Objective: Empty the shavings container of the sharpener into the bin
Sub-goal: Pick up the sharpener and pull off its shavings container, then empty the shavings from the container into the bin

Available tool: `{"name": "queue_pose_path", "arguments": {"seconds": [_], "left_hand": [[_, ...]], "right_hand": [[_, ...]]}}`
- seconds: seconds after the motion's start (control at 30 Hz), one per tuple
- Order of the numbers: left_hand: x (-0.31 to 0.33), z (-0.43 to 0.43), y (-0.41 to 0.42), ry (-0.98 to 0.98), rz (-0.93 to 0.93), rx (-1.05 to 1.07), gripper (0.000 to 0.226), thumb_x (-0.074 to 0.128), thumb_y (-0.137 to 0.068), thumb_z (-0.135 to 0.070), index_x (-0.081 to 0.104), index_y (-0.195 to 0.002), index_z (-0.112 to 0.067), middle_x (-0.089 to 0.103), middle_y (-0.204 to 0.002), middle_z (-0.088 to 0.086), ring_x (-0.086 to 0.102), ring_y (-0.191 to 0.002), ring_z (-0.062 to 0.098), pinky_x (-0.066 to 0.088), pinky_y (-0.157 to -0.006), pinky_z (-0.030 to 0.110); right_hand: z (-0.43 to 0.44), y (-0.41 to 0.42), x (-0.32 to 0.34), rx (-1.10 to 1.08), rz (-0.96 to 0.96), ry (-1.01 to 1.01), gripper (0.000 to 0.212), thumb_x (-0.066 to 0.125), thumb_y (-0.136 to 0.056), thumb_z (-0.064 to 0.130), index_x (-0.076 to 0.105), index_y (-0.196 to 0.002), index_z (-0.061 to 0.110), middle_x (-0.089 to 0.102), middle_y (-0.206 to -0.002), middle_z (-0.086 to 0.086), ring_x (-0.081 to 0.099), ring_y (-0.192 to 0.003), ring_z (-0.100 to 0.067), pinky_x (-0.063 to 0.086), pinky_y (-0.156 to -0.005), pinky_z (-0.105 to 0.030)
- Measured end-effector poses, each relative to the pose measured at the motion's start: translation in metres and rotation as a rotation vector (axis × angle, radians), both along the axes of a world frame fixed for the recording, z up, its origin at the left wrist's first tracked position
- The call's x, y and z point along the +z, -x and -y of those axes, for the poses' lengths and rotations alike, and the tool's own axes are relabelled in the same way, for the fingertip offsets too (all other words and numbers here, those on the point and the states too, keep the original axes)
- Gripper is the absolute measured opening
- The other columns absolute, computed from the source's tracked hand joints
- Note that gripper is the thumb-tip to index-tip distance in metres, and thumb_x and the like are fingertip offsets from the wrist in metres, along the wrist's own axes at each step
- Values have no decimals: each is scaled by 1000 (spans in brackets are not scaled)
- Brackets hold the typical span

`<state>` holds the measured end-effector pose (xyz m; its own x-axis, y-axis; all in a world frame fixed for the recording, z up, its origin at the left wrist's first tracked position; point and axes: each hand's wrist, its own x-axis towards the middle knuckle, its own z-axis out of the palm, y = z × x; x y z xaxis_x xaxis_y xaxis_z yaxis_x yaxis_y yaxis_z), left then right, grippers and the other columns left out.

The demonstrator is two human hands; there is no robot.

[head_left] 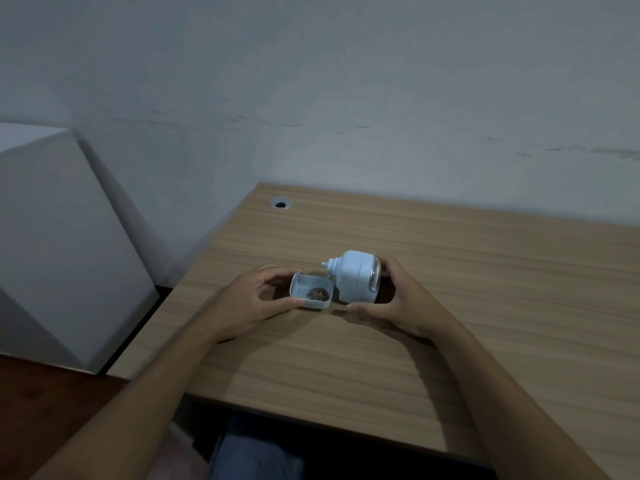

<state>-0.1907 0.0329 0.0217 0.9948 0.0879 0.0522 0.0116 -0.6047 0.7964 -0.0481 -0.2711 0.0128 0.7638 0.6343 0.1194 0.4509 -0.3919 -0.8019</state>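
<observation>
The left hand (254, 303) has its grip closed on the small shavings container (311, 292), dark shavings inside. The right hand (401, 299) grips the pale-blue sharpener (355, 277), tilted over the wood-grain worktop (485, 306). Behind stands a grey wall (311, 81).

Sharpener body (355, 277): pale blue-white, with a clear, glassy band at its right end. Shavings container (311, 292), just left of the sharpener: same pale blue-white, holding a dark brown clump of shavings (318, 293). Desk (450, 306) beneath the sharpener: light brown with darker horizontal wood-grain streaks. Grommet (280, 203), behind and left of the sharpener: silver-grey ring, dark centre. Wall (311, 81) behind: grey-white, faint dark scuffs.
</observation>
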Motion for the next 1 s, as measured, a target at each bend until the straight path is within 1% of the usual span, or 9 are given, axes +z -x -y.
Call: {"name": "queue_pose_path", "arguments": {"seconds": [0.1,0.17,0.23,0.33,0.43,0.6,0.73,0.87,1.0], "left_hand": [[-1,2,10,121,23,11,63,90,-90,-42,68,-149,-34,72,-144,-13,68,-138,7,56,-120,45],[-4,4,20,239,74,36,58,90,-91,-19,71,-145,-21,75,-141,-3,72,-134,10,58,-118,41],[-7,0,31,291,111,52,55,89,-91,-10,73,-143,-16,76,-141,2,74,-133,15,59,-117,41],[-5,-15,49,337,167,80,56,91,-88,-17,75,-141,-22,74,-144,2,72,-137,21,56,-120,50],[5,-29,69,360,256,103,50,94,-86,-25,80,-133,-36,75,-143,3,70,-139,22,53,-121,49],[23,-53,115,319,379,181,48,94,-87,-27,79,-133,-28,75,-139,4,72,-134,21,55,-120,44],[29,-78,162,313,390,257,46,89,-89,-24,79,-133,-36,73,-139,1,69,-138,22,52,-120,46],[20,-105,217,265,384,381,49,91,-91,-18,77,-137,-25,72,-139,2,69,-138,23,52,-122,50],[10,-124,277,223,351,535,55,89,-87,-20,75,-141,-18,73,-138,1,72,-134,18,54,-121,53]], "right_hand": [[10,6,14,-86,-122,-201,116,95,-62,70,49,-161,32,63,-151,16,64,-137,-1,55,-112,-22],[13,11,30,-117,-88,-278,110,89,-64,78,56,-157,30,64,-152,13,61,-142,-4,50,-123,-39],[9,19,48,-101,-6,-288,96,86,-72,76,60,-153,32,64,-152,13,57,-145,-2,44,-128,-44],[-9,42,79,-17,99,-198,79,81,-81,74,58,-151,47,58,-158,20,53,-150,-4,45,-126,-42],[-38,69,101,96,159,-74,70,79,-84,68,55,-148,56,55,-157,31,54,-145,0,49,-117,-27],[-107,109,101,325,158,-51,75,87,-87,55,57,-154,40,61,-152,23,61,-139,2,55,-117,-29],[-162,140,90,433,141,-33,71,89,-88,45,60,-152,34,70,-142,18,73,-120,1,62,-105,-26],[-215,172,70,508,59,-125,61,91,-90,29,66,-146,27,76,-129,13,79,-106,-4,65,-91,-20],[-265,210,37,568,-96,-188,63,92,-89,18,65,-145,19,77,-125,4,79,-105,-12,64,-98,-30]]}}
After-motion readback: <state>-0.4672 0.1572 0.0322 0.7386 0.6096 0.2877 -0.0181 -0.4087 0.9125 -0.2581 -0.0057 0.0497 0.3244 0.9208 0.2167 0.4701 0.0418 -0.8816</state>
